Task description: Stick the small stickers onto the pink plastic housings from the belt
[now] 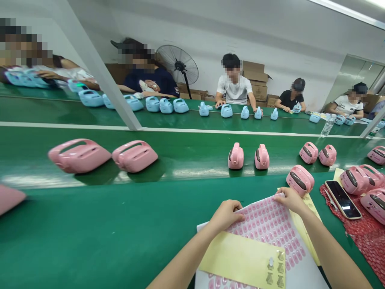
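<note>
Stretching from left to right, the green table [90, 237] carries the work along its near side. At near right is the sheet of pink stickers [267, 222], its far edge in the person's grasp; whether it is raised off the table is hard to tell. Red bubble wrap [365, 245] spreads farther right. Across the near part of the stickers lies a yellow label sheet [237, 257]. The left hand [227, 214] has its fingers closed on the far edge, toward the left, while the right hand [291, 199] pinches the far right corner. Handling or positioning this sheet seems to be the step in hand; the next move probably calls for an even pull from both sides, so that the loose yellow one does not slide. Just beyond the right hand stands a pink case [300, 180], held by neither. Smaller again, a phone [343, 199] rests on the wrap.
</note>
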Tool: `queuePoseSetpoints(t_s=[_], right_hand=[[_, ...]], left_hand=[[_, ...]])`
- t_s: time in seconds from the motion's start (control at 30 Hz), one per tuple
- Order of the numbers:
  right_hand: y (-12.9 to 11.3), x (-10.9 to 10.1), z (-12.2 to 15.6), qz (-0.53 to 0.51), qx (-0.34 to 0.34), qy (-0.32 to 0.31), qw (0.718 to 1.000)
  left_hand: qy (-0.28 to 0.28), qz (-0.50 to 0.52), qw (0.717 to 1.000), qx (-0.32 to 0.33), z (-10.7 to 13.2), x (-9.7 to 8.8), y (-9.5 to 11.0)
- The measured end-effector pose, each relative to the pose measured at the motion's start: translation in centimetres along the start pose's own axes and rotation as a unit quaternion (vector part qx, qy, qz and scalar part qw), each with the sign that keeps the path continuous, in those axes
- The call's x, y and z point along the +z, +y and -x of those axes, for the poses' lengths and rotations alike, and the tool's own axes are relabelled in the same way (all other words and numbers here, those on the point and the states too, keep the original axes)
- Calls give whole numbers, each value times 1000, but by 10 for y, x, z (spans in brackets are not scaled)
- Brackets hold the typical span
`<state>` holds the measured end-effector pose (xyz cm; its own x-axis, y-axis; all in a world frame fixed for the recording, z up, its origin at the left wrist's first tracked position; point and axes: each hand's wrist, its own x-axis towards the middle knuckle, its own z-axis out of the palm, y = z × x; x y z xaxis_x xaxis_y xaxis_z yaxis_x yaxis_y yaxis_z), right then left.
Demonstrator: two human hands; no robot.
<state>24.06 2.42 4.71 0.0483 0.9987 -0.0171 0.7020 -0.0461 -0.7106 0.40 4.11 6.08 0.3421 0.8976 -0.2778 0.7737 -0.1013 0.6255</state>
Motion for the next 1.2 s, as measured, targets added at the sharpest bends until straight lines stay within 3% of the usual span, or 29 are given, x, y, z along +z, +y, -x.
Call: queuePoseSetpoints(t_s=[0.07,0.13,0.23,0.3,0.37,0.53,1.03,1.2], right_hand=[[-16,-1,5,157,-40,57,985],[-34,4,9,251,-128,67,957],[-56,19,8,295,-222,-61,928],[-63,27,1,307,-207,-134,919],[-64,30,-7,306,-184,-160,920],[-60,25,-17,285,-177,-173,926],[-66,24,-27,238,-227,-196,924],[-65,19,-34,239,-209,-180,931]], left_hand=[[-13,4,1000,12,-3,-2,-1],[-24,3,999,27,-5,-5,-1],[-44,-2,998,46,-8,-10,-2],[-51,-8,997,56,-8,-12,-2],[-40,-16,997,67,-6,-14,-1],[19,-26,998,56,0,-15,3],[-45,-37,995,84,-3,-35,5],[11,-100,994,51,1,-45,-5]])
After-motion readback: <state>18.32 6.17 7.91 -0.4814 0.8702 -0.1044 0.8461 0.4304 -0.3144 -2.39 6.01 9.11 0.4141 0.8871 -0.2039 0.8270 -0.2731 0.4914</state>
